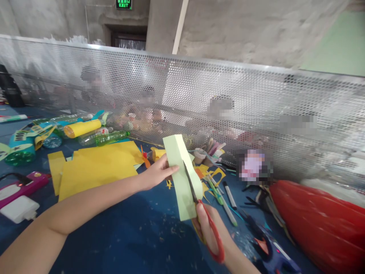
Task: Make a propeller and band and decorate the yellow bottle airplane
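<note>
Cut in hand: a person's right hand (211, 228), fingers closed through the red handles, works scissors (190, 186) into a pale green paper strip (178, 160); the blades stand partly apart and bite the strip's right edge about midway up.
Strip: held upright in the air above the table (137, 236), just in front of the person, its lower end hanging free.
Left hand (155, 173): pinched shut on the strip's left edge, thumb on the near face.
What the cut calls for: by the look of it, a steady pinch and a taut strip, so the thin paper does not fold between the blades.
Table: dark blue and speckled with scraps; yellow paper sheets (97, 167) lie to the left, plastic bottles (111, 137) behind them, pens (229, 196) to the right.
Right edge: a large red rounded object (316, 224), its kind unclear.
Room: a perforated metal screen (199, 87) runs along the table's far side, with other people dimly visible behind it; rough concrete walls and a green exit sign (123, 4) above.
</note>
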`<action>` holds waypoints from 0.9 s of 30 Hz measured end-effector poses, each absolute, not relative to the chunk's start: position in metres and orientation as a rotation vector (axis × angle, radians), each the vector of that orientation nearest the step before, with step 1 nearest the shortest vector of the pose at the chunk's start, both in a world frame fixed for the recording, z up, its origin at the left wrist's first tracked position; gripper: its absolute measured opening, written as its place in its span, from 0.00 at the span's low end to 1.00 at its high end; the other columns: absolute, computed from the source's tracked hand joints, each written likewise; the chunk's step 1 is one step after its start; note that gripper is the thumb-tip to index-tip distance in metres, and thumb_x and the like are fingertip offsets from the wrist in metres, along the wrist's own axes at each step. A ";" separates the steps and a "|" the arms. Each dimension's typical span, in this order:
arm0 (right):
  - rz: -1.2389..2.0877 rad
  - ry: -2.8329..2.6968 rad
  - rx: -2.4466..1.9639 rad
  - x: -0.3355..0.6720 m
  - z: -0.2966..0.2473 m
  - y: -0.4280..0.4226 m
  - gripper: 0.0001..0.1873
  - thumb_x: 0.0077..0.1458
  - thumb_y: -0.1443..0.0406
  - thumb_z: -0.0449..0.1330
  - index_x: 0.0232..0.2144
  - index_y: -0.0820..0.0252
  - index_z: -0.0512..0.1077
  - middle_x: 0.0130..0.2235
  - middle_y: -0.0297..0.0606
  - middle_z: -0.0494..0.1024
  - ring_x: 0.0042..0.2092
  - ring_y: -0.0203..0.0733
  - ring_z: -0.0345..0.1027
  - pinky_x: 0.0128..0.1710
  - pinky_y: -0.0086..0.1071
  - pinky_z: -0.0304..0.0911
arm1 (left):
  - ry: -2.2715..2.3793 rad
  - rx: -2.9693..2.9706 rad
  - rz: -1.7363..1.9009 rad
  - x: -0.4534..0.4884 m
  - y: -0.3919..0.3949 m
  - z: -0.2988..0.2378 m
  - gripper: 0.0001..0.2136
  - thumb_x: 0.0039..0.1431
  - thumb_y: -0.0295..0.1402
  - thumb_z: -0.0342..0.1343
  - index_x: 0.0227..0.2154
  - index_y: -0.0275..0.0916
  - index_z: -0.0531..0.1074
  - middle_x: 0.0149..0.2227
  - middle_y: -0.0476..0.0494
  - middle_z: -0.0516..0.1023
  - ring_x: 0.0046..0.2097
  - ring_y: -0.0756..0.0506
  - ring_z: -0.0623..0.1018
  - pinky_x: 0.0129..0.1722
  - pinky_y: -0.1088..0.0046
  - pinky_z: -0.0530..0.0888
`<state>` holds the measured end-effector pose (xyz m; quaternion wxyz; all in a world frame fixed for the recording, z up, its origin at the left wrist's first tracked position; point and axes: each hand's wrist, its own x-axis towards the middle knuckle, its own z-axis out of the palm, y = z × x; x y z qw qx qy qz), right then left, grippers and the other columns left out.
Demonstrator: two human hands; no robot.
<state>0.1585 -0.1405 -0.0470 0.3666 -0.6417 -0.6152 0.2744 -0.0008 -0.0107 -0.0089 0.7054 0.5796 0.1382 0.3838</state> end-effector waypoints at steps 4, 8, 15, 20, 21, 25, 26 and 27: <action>0.687 -1.551 -1.651 0.156 -0.044 -0.142 0.32 0.56 0.40 0.38 0.14 0.54 0.54 0.12 0.30 0.56 0.16 0.34 0.50 0.14 0.30 0.47 | 0.322 1.271 0.838 -0.002 -0.010 -0.009 0.20 0.55 0.33 0.58 0.50 0.38 0.62 0.51 0.37 0.71 0.52 0.37 0.71 0.50 0.55 0.69; 0.689 -1.539 -1.689 0.155 -0.044 -0.142 0.32 0.55 0.39 0.37 0.13 0.54 0.54 0.13 0.30 0.55 0.16 0.35 0.50 0.14 0.30 0.48 | 0.327 1.287 0.836 -0.002 -0.008 -0.013 0.21 0.55 0.31 0.58 0.50 0.39 0.61 0.51 0.37 0.71 0.52 0.37 0.71 0.49 0.55 0.70; 0.625 -1.574 -1.681 0.160 -0.048 -0.136 0.32 0.53 0.37 0.39 0.14 0.54 0.53 0.13 0.30 0.55 0.17 0.34 0.49 0.14 0.30 0.47 | 0.343 1.304 0.851 -0.001 -0.005 -0.013 0.23 0.53 0.33 0.60 0.51 0.39 0.62 0.50 0.37 0.71 0.51 0.38 0.72 0.48 0.57 0.70; 0.668 -1.579 -1.672 0.158 -0.045 -0.137 0.31 0.53 0.38 0.41 0.15 0.55 0.56 0.13 0.30 0.58 0.16 0.34 0.51 0.15 0.29 0.49 | 0.346 1.264 0.987 -0.002 0.003 -0.009 0.19 0.55 0.43 0.58 0.45 0.37 0.69 0.46 0.38 0.75 0.47 0.39 0.75 0.47 0.60 0.71; 0.724 -1.590 -1.671 0.158 -0.044 -0.138 0.31 0.53 0.39 0.41 0.15 0.55 0.56 0.13 0.31 0.59 0.16 0.35 0.53 0.15 0.29 0.51 | 0.365 1.258 1.032 -0.003 0.006 -0.008 0.19 0.55 0.44 0.57 0.43 0.36 0.71 0.45 0.37 0.76 0.46 0.39 0.75 0.46 0.60 0.71; 0.798 -1.705 -1.645 0.154 -0.035 -0.141 0.32 0.55 0.41 0.41 0.17 0.58 0.63 0.18 0.38 0.71 0.22 0.41 0.66 0.24 0.32 0.61 | 0.428 1.272 1.110 -0.005 0.015 -0.009 0.18 0.54 0.44 0.58 0.40 0.34 0.74 0.42 0.38 0.78 0.44 0.40 0.76 0.46 0.61 0.71; 0.781 -1.727 -1.634 0.153 -0.034 -0.142 0.32 0.56 0.41 0.41 0.19 0.59 0.65 0.21 0.40 0.74 0.24 0.43 0.68 0.26 0.33 0.62 | 0.432 1.285 1.108 -0.005 0.017 -0.010 0.17 0.54 0.44 0.59 0.40 0.35 0.74 0.42 0.38 0.78 0.43 0.40 0.77 0.46 0.61 0.71; 0.766 -1.734 -1.629 0.152 -0.033 -0.143 0.33 0.56 0.41 0.40 0.20 0.59 0.66 0.22 0.41 0.75 0.26 0.44 0.70 0.28 0.33 0.63 | 0.429 1.303 1.104 -0.005 0.017 -0.011 0.17 0.54 0.44 0.58 0.40 0.35 0.74 0.41 0.38 0.78 0.43 0.40 0.77 0.45 0.61 0.71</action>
